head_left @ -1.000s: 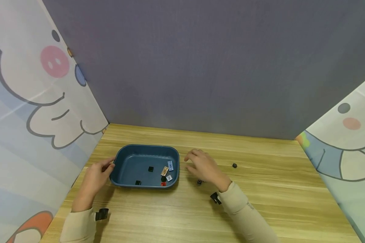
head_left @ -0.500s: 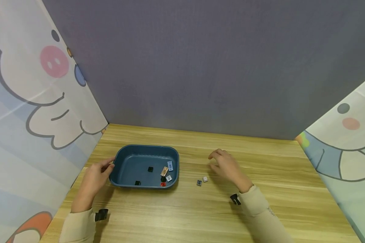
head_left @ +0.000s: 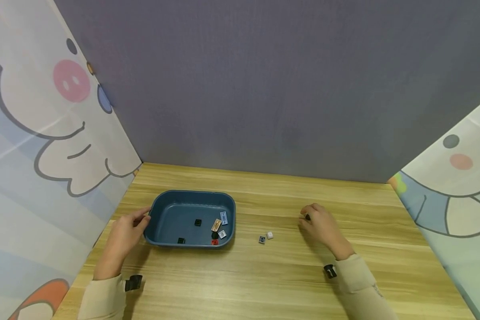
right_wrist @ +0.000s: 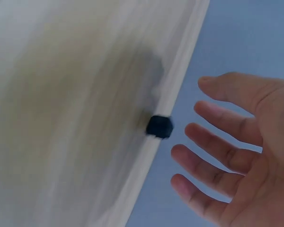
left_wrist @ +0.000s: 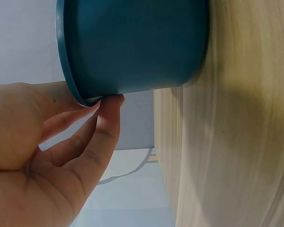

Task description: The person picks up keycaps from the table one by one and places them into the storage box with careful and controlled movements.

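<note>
My left hand pinches the left rim of a dark blue tray between thumb and fingers; the left wrist view shows the fingertips against the tray's outer wall. Inside the tray lie several small keycaps, among them an orange one, a light blue one and a red one. To the right, my right hand is over a black keycap on the table. The right wrist view shows its fingers spread and slightly bent, apart from the keycap.
Between tray and right hand, a white keycap and a dark grey one lie on the wooden table. A grey panel stands along the back edge, with cartoon-printed sheets at the sides.
My right hand has moved right, from beside the tray to the black keycap, uncovering the white keycap. My left hand and the tray have stayed put.
</note>
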Motion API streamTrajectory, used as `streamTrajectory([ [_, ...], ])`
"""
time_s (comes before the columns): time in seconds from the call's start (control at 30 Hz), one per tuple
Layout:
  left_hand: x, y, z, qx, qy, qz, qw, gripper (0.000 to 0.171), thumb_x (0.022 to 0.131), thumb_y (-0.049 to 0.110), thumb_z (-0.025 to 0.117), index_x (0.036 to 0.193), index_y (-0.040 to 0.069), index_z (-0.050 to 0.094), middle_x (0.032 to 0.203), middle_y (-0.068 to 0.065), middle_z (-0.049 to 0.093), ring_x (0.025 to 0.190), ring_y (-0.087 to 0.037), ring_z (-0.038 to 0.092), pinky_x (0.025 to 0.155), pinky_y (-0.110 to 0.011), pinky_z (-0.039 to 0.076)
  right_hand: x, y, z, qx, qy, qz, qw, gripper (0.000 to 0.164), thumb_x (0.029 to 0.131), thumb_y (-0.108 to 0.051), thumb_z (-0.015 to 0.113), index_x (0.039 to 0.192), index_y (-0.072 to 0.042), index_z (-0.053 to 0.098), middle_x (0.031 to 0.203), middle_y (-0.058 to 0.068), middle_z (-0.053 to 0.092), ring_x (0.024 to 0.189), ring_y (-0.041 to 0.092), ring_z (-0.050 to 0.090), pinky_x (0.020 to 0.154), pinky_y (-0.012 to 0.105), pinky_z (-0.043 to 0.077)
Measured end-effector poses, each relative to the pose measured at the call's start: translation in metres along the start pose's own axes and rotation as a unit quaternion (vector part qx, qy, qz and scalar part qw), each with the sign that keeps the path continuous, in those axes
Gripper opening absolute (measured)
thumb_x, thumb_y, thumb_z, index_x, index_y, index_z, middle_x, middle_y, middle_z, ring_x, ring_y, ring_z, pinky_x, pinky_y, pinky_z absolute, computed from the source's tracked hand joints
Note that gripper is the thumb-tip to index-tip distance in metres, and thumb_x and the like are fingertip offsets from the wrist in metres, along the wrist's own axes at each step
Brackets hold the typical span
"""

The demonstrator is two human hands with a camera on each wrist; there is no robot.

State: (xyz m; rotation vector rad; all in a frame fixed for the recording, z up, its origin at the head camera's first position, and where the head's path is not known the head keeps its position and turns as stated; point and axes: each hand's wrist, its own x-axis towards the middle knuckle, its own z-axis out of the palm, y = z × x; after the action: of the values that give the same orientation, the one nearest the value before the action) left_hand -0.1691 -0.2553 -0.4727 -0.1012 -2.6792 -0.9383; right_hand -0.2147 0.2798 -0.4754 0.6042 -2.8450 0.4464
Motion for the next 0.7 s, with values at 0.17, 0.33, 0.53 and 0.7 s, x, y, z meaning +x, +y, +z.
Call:
streamTrajectory([
  [0.17,0.000,0.000,-0.001,0.001,0.004,0.005,1.0000,0.028,0.094,0.000,0.066,0.122,-0.007,0.069,0.087,-0.017,0.073,0.072,-0.028,0.067,0.058,-0.035,0.048,-0.007,0.012,-0.001,-0.012,-0.013,0.040,0.999,0.024,0.088,-0.012,0.078,0.105,0.003,0.069,0.100,0.019,0.063,0.080,0.031,0.062,0.066,0.045,0.053],
  [0.33,0.000,0.000,-0.001,-0.003,0.004,0.005,1.0000,0.029,0.094,0.000,0.066,0.122,-0.007,0.068,0.088,-0.017,0.073,0.073,-0.029,0.067,0.058,-0.034,0.048,-0.010,0.021,0.000,-0.020,-0.034,0.079,0.996,0.025,0.089,-0.013,0.077,0.105,0.004,0.069,0.101,0.019,0.063,0.084,0.035,0.062,0.067,0.048,0.053],
  [0.53,0.000,-0.001,0.000,-0.004,0.004,0.004,1.0000,0.029,0.095,0.000,0.066,0.123,-0.007,0.068,0.088,-0.017,0.073,0.073,-0.028,0.067,0.057,-0.033,0.047,-0.008,0.023,-0.001,-0.015,-0.045,0.109,0.993,0.025,0.090,-0.015,0.075,0.104,0.004,0.068,0.101,0.020,0.063,0.086,0.037,0.063,0.067,0.050,0.054],
  [0.7,0.000,-0.001,0.000,-0.006,-0.002,-0.001,1.0000,0.029,0.096,0.002,0.065,0.124,-0.007,0.067,0.090,-0.017,0.073,0.075,-0.029,0.068,0.058,-0.034,0.048,-0.007,0.022,-0.002,-0.020,-0.064,0.119,0.991,0.026,0.092,-0.018,0.074,0.105,0.003,0.068,0.103,0.021,0.062,0.089,0.038,0.063,0.067,0.052,0.053],
])
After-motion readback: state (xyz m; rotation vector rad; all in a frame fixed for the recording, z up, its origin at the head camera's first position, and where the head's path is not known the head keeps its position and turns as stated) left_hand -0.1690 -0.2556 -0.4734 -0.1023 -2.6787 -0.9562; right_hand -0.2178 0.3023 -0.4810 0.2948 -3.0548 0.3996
